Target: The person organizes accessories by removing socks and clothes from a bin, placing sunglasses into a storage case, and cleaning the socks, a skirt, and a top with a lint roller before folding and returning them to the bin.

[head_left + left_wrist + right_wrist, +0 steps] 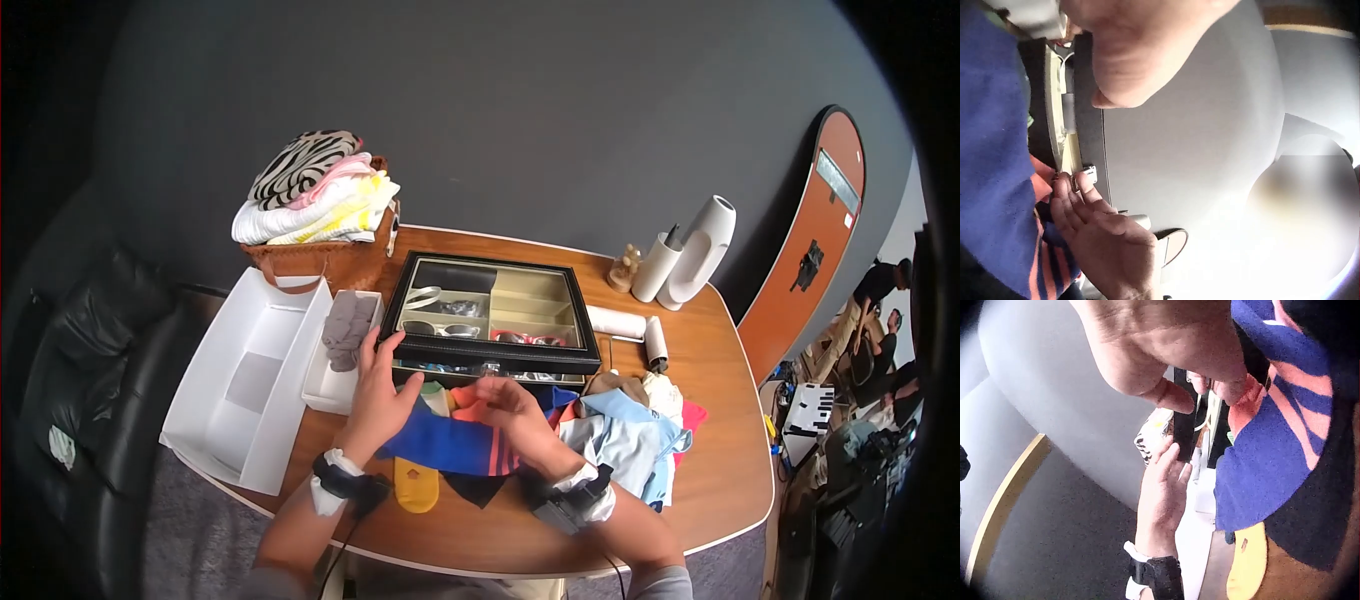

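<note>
Your empty left hand (376,396) extends at the lid (540,354); whether your right hand (524,422) grips the clasp (1090,173) is unclear. Slippage may drop the lid.

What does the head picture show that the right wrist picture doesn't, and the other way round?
Only the head view: white-framed sunglasses inside the black case, a curved white vase and an orange-brown board.

Only the right wrist view: a tan strip along grey surfaces at lower left.

Both: the left hand, the right hand, blue cloth with coral stripes, a yellow slotted piece, and the case, though the wrist view catches only part of it.
</note>
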Motion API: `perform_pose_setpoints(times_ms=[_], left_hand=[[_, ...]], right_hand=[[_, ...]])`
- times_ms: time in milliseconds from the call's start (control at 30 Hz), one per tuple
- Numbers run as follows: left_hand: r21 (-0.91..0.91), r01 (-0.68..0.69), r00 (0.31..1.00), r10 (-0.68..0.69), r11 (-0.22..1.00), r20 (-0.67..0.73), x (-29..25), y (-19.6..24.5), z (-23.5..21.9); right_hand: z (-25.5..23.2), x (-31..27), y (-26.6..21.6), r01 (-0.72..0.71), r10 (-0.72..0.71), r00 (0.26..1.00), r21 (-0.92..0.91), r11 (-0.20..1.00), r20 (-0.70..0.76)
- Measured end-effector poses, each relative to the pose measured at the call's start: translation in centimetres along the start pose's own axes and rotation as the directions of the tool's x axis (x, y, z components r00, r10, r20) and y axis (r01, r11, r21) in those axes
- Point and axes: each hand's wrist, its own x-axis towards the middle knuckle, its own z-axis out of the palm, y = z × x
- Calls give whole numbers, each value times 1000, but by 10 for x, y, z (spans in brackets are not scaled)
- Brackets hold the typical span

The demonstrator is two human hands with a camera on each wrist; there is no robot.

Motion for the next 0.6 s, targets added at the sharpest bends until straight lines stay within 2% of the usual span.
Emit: perform_pose_setpoints(times_ms=[133, 233, 333, 433, 533, 600], left_hand=[[47, 24, 999, -26, 999, 46, -4, -9, 4], [149, -18, 996, 4, 989, 91, -6, -11, 4], [136, -38, 996, 26, 990, 90, -8, -12, 4], [63, 0, 995, -6, 998, 97, -7, -11, 7], [72, -23, 1000, 23, 997, 7, -13, -8, 13], [241, -2, 1000, -1, 971, 12, -28, 11, 16]], right_hand=[[3, -5, -8, -87, 86, 996, -37, 996, -29], [-10, -7, -7, -156, 158, 987, 73, 985, -16], [-9, -27, -37, -177, 163, 982, -150, 973, -101], [-13, -42, -56, -87, 66, 993, -237, 968, -95], [-16, -49, -67, -71, 26, 993, -399, 914, -117], [-15, -53, -66, -21, -30, 996, -534, 845, -86]])
